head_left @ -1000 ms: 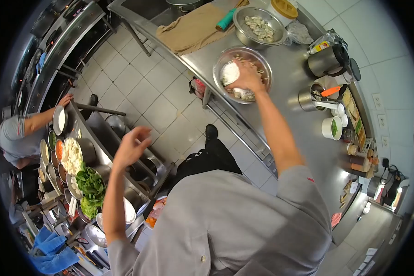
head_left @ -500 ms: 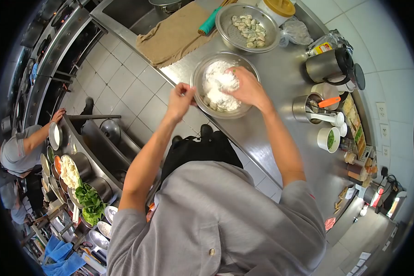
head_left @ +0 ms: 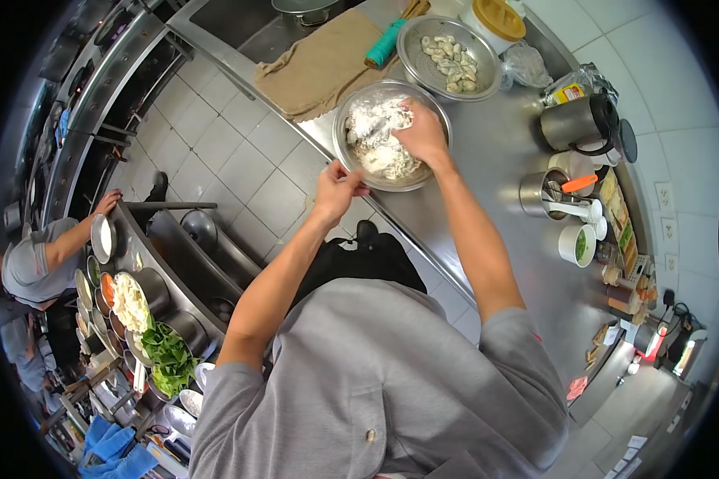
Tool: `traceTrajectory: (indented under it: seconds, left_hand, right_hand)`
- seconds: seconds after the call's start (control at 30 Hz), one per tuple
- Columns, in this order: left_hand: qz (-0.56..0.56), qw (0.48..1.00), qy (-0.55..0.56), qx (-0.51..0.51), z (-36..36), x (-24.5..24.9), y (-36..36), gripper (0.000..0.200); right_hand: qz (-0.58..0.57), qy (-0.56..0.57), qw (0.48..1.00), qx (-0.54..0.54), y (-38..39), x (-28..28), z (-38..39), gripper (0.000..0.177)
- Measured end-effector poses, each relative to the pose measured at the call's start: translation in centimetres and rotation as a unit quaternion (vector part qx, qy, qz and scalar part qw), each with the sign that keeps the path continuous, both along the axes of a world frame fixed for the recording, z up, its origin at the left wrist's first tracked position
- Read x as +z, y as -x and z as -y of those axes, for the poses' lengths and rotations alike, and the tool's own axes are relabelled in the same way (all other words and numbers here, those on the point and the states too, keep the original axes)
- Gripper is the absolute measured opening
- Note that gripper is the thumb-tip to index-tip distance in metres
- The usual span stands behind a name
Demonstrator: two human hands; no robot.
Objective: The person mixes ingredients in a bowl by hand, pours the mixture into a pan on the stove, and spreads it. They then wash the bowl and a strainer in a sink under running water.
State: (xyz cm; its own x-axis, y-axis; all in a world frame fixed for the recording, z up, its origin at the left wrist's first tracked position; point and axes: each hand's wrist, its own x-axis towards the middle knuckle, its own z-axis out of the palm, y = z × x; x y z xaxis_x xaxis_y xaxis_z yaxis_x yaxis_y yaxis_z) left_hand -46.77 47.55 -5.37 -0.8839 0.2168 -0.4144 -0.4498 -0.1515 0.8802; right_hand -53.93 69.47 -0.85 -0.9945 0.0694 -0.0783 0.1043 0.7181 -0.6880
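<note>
A metal bowl (head_left: 442,164) at the counter's edge holds white flour (head_left: 379,144) with lumps coated in it. My right hand (head_left: 421,134) reaches into the bowl, its fingers curled down into the flour. The fingertips are buried, so what lies between them is hidden. My left hand (head_left: 338,191) is closed at the near-left rim of the bowl, thumb and fingers pinching the edge. Just beyond the bowl sits a metal colander (head_left: 487,60) with pale, shucked oysters (head_left: 451,60) in it.
A brown cloth (head_left: 311,76) and a green roll (head_left: 386,44) lie by the sink. Along the wall stand a steel jug (head_left: 571,124), a pot with utensils (head_left: 539,194) and a white cup of chopped greens (head_left: 575,244). At left, another person (head_left: 44,259) stands by pans.
My right hand has shifted within the bowl, and the flour is more mixed with the lumps. The left hand has moved along the rim, nearer me. The whole view has shifted slightly.
</note>
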Motion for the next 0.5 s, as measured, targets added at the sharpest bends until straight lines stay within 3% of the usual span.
traceTrajectory:
  seconds: [0.03, 0.13, 0.17, 0.27, 0.33, 0.4, 0.5]
  left_hand:
    - [0.005, 1.000, -0.007, 0.027, 0.8, -0.1, 0.7, 0.019]
    - [0.014, 0.998, -0.011, 0.060, 1.2, 1.5, 0.2, 0.018]
    - [0.000, 0.999, 0.001, 0.050, 1.0, 1.4, 0.0, 0.017]
    - [-0.022, 0.999, 0.009, 0.046, 0.7, 0.5, 1.1, 0.018]
    - [-0.036, 0.997, 0.026, 0.059, 1.6, -0.2, 2.8, 0.013]
    - [-0.040, 0.995, 0.063, 0.060, 3.5, -0.7, 4.3, 0.010]
    - [-0.044, 0.996, 0.057, 0.059, 4.2, 0.2, 4.8, 0.013]
  right_hand:
    - [0.013, 0.054, 0.998, -0.014, -0.1, 0.9, 0.1, 0.067]
    - [-0.069, -0.040, 0.995, -0.052, 0.5, -0.6, 1.1, 0.072]
    - [-0.067, -0.020, 0.997, -0.024, 1.4, -2.4, 1.6, 0.079]
    - [-0.048, -0.200, 0.972, 0.110, 0.9, -2.0, 6.3, 0.083]
    - [0.004, -0.185, 0.953, 0.239, 1.0, -1.5, 6.4, 0.083]
    - [-0.004, -0.236, 0.925, 0.297, -0.4, 0.2, 6.2, 0.078]
    - [-0.005, -0.282, 0.919, 0.277, -0.8, 0.5, 5.1, 0.070]
